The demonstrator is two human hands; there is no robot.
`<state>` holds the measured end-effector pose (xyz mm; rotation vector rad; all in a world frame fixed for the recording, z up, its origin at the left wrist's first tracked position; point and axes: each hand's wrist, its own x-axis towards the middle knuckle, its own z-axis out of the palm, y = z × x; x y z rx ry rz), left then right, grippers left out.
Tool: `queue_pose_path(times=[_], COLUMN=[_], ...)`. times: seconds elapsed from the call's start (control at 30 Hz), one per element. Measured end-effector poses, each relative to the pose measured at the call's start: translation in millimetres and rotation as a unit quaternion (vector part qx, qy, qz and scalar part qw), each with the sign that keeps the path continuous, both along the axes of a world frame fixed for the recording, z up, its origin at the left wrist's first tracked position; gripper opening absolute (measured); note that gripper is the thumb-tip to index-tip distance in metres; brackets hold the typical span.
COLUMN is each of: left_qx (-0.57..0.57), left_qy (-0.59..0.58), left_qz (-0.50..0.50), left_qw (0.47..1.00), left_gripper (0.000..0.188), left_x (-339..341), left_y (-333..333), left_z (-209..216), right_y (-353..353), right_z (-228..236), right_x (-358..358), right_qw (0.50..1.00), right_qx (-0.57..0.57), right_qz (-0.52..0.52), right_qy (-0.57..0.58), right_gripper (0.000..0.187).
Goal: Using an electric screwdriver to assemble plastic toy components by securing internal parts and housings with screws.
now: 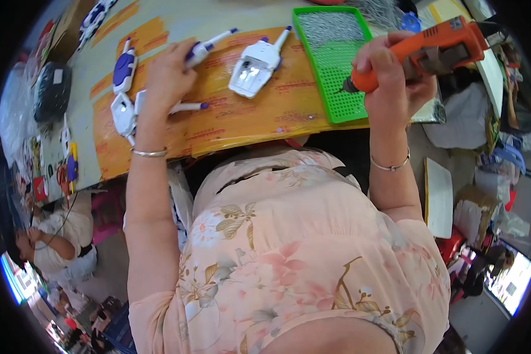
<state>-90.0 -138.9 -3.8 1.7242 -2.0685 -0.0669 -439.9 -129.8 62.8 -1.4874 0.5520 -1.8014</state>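
My right hand (395, 74) is wrapped round an orange electric screwdriver (416, 50). Its bit points down and left, above the holed part of a green tray (331, 116). Many small silvery screws (333, 29) lie in the tray's far part. On the left, my left hand (170, 71) has its fingers round the near end of a white-and-purple handheld device (202, 52) with a thin stem. An opened white housing (255, 68) lies between my hands, hollow side up. Under my left wrist are more white parts, partly hidden, beside another white housing (124, 115).
A white-and-purple device (124, 69) lies at the left of the orange-taped table (230, 127). A dark wrapped bundle (53, 91) and tools, including a yellow-and-blue screwdriver (72, 162), are at the left edge. Another person (62, 239) sits at lower left. Grey strands (383, 12) lie behind the tray.
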Motion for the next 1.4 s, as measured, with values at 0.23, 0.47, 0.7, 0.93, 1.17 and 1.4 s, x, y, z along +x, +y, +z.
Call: queue_pose_path(times=[0.23,0.47,0.7,0.93,1.17,1.4], left_qx=[0.067,0.286,0.119,0.12,0.121,0.106], left_qy=[0.348,0.367,0.169,0.187,0.181,0.18], left_qz=[-0.049,-0.199,-0.118,-0.153,-0.194,-0.194], left_qw=[0.934,0.862,0.971,0.963,0.957,0.958], left_gripper=[0.037,0.031,0.04,0.063,0.063,0.058], left_x=[-39.2,-96.1,-94.1,-105.2,-104.7,-110.9], left_y=[42.1,70.9,73.9,85.3,80.8,80.4], left_z=[49.5,22.8,22.6,16.2,17.8,12.8], right_y=[-23.5,-14.9,-44.6,-22.2,-26.0,-33.0], right_z=[-9.7,-0.3,-34.5,-19.0,-26.2,-40.5], right_x=[-29.4,-5.8,12.4,16.9,17.9,17.2], right_qw=[0.998,0.995,0.997,0.991,0.99,0.997], right_qx=[-0.009,0.093,0.018,0.134,0.127,0.072], right_qz=[-0.058,-0.018,0.031,-0.018,-0.03,-0.021], right_qy=[-0.004,-0.014,-0.074,-0.015,-0.045,0.0], right_gripper=[0.016,0.023,0.026,0.024,0.021,0.02])
